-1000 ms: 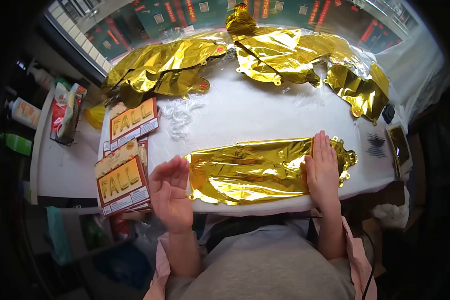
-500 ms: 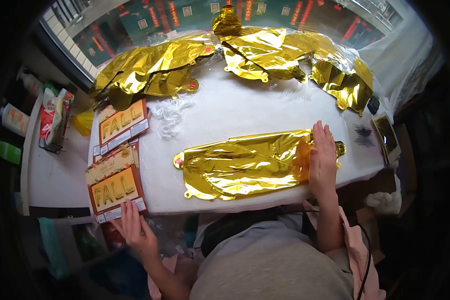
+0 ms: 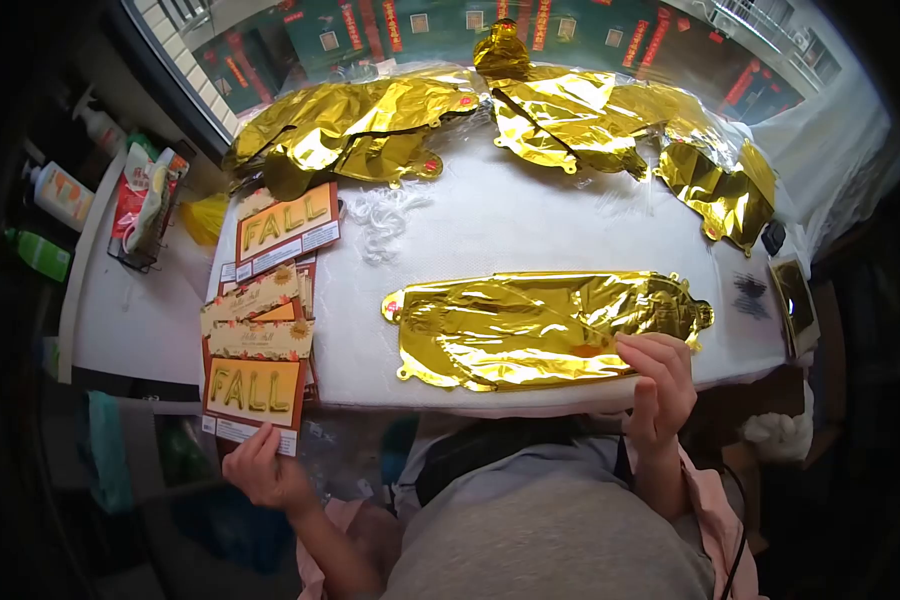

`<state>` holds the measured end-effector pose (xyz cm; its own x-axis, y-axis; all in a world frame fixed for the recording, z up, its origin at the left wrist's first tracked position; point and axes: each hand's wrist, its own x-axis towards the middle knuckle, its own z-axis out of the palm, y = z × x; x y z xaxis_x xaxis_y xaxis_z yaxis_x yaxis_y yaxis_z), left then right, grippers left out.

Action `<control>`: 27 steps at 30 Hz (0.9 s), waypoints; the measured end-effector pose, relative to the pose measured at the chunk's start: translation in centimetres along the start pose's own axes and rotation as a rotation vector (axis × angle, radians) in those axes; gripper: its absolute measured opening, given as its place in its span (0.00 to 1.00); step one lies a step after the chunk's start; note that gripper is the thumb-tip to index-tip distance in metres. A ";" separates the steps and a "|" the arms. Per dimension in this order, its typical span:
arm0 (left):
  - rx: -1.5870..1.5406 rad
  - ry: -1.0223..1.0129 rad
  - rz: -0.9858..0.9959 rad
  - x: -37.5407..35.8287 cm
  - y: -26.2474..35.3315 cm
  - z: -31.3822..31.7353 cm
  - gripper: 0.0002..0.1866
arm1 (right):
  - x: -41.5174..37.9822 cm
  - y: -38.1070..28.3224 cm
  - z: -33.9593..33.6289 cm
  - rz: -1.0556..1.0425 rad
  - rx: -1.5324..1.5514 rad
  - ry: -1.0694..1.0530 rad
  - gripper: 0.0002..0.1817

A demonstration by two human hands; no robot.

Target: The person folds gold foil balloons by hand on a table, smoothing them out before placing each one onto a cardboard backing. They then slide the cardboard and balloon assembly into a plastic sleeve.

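At the table's left front edge my left hand (image 3: 267, 470) pinches the bottom edge of a FALL packaging card (image 3: 253, 388), printed with gold balloon letters. The card lies over a stack of similar cards and juts past the table edge. In front of me a flat gold foil balloon (image 3: 530, 330) stretches across the white table (image 3: 490, 235), with tabs at its ends. My right hand (image 3: 660, 385) is over the balloon's near right edge, fingers slightly bent and thumb apart, holding nothing.
Gold foil balloons (image 3: 370, 120) are heaped along the back. Another FALL card (image 3: 288, 225) lies beside curled white ribbon (image 3: 378, 220). At right are thin dark strands (image 3: 750, 295) and a gold-faced box (image 3: 792, 300). Bottles (image 3: 63, 195) and a wire rack (image 3: 142, 240) stand on the left.
My left hand has closed on the front card's lower edge, and the card has turned straighter. My right hand has drawn back toward me from the balloon's right end, fingers bending. The view has shifted.
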<state>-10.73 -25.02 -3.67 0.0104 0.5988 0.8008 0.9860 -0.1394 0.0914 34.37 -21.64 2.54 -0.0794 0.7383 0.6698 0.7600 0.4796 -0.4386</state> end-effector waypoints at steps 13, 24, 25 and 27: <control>-0.747 -0.430 0.438 7.1 16.2 1.7 0.13 | -0.2 -1.4 -1.7 0.757 1.116 -0.095 0.40; -0.543 -0.501 0.144 6.6 14.8 8.0 0.20 | -2.4 2.5 -3.8 0.582 -0.209 -0.175 0.27; -0.524 -0.491 0.062 6.5 14.5 7.9 0.19 | -2.2 2.6 -4.0 0.588 -0.209 -0.178 0.27; -0.522 -0.472 -0.005 6.3 13.9 7.9 0.19 | -1.7 3.0 -4.1 0.395 -0.313 -0.173 0.26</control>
<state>4.34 -17.01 -2.03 0.1936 0.8623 0.4679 0.7785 -0.4253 0.4616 39.43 -23.41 2.52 0.1669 0.9143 0.3692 0.9075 0.0040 -0.4201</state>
